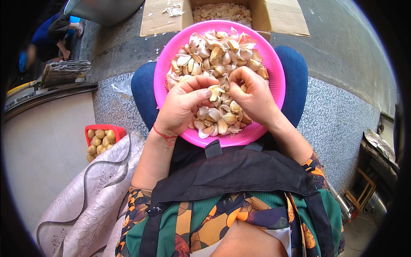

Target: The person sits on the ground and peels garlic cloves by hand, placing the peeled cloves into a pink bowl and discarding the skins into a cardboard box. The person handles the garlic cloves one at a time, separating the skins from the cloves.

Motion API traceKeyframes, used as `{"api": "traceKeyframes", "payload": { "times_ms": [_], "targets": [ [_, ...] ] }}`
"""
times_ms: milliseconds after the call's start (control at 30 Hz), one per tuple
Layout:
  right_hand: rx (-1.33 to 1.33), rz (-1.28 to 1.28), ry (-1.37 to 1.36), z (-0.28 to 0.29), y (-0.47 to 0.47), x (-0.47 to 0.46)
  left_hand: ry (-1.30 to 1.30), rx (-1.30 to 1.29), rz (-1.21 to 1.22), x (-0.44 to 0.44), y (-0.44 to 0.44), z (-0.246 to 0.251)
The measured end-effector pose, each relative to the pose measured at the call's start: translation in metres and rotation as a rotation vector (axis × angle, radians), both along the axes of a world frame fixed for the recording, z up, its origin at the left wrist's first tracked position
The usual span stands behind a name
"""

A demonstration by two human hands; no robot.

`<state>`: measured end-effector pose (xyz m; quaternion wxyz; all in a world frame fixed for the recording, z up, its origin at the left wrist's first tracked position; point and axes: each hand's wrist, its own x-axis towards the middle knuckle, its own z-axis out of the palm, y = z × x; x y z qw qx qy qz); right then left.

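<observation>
A pink plastic colander basket [276, 82] rests on my lap, heaped with unpeeled garlic cloves [214, 54]. Over its middle, my left hand [189, 99] pinches a garlic clove [215, 93] between thumb and fingertips; a flap of skin sticks out from the clove. My right hand [255, 94] is just to the right, apart from that clove, its thumb and forefinger bent close together. Something pale shows between its curled fingers, and I cannot tell whether it is a clove in the grip or one lying behind.
Beyond the basket stands an open cardboard box [285, 17] with garlic skins [221, 13] inside. A large metal basin [106, 11] is at the far left. Potatoes [101, 141] fill a red plastic basket [120, 132] beside a patterned cloth [96, 192]. Another person [53, 35] crouches at upper left.
</observation>
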<state>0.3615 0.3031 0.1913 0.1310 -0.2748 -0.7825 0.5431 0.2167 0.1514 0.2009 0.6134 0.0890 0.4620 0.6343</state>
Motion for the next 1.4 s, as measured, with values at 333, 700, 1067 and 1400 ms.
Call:
{"api": "traceKeyframes", "payload": {
  "times_ms": [333,700,1067,1400],
  "targets": [
    [-0.273,0.184,0.038,0.005,0.003,0.002,0.16,-0.041,-0.003,0.011,0.0,0.0],
    [0.225,0.125,0.218,-0.012,-0.004,0.004,-0.081,0.043,-0.014,0.005,-0.002,0.002],
    [-0.287,0.168,0.059,0.0,0.002,0.005,0.558,-0.036,0.039,0.026,0.001,-0.007],
    [-0.472,0.165,-0.068,0.005,0.007,0.006,0.794,0.005,-0.049,0.027,-0.001,-0.01]
  ]
}}
